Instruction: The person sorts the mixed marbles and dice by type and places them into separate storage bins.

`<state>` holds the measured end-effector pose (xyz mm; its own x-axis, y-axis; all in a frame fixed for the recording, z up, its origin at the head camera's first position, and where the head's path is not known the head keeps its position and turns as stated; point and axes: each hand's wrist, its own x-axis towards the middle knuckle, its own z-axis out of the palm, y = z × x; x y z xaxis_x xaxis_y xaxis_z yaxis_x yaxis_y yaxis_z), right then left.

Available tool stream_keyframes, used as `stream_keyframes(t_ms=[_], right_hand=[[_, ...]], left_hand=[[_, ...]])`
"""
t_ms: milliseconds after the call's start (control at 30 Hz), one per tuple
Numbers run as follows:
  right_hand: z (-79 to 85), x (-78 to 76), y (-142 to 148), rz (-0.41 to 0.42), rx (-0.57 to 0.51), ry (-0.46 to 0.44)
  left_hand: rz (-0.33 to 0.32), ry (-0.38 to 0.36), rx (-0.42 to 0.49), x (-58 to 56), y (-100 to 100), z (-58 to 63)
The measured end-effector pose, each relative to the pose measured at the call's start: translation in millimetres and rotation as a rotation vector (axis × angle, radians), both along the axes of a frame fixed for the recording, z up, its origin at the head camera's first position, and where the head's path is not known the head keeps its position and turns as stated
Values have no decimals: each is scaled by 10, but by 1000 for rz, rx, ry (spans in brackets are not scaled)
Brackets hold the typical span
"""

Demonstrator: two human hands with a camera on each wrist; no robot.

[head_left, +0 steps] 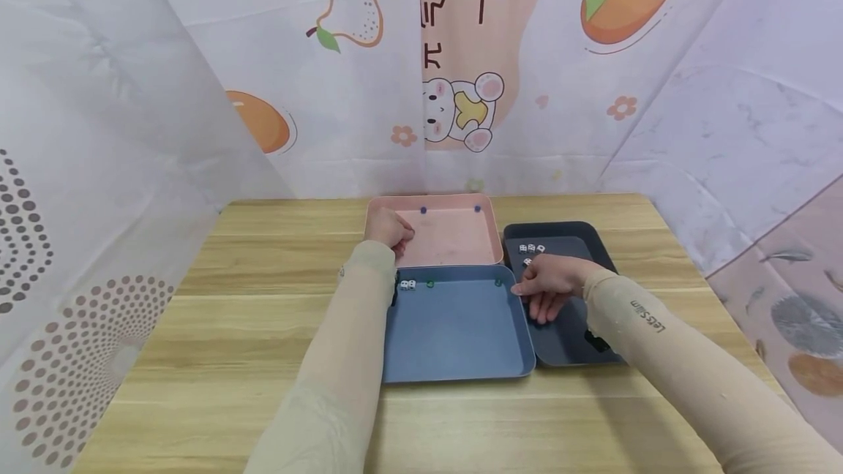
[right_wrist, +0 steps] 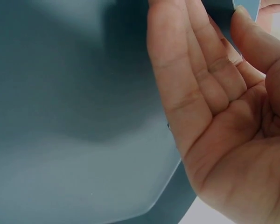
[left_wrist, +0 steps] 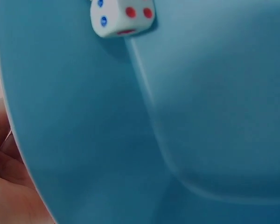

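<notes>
My left hand [head_left: 390,231] is over the left side of the pink tray [head_left: 454,241], fingers bent and fingertips together. In the left wrist view, the blue tray's wall [left_wrist: 46,116] hides most of its fingers. My right hand [head_left: 552,285] is over the dark tray [head_left: 566,348], with one fingertip at the blue tray's right rim. Its other fingers hang half curled. In the right wrist view, the thumb [right_wrist: 256,42] stands apart from the nearest fingers [right_wrist: 172,60]. I cannot tell whether either hand pinches something small. White dice [head_left: 531,248] lie just beyond the right hand.
Two white dice [head_left: 408,284] and two green pieces [head_left: 430,284] lie along the far side of the blue tray [head_left: 461,335]. Two small blue pieces [head_left: 424,210] are near the pink tray's far wall. The trays adjoin on a wooden table [head_left: 250,291], with a printed curtain [head_left: 316,123] behind.
</notes>
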<state>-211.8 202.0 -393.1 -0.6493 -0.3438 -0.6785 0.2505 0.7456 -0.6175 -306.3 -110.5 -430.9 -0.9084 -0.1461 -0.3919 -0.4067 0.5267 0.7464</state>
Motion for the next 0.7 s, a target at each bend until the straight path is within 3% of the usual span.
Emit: stream_keyframes(t_ms=[200, 467, 700], right_hand=[[-12, -5, 6, -4, 2, 0], [-13, -6, 3, -1, 3, 0], [8, -6, 2, 5, 10, 0]], left_hand=[[-23, 14, -34, -10, -5, -14], [-23, 3, -6, -33, -10, -31], [-52, 32, 45, 30, 64, 179]])
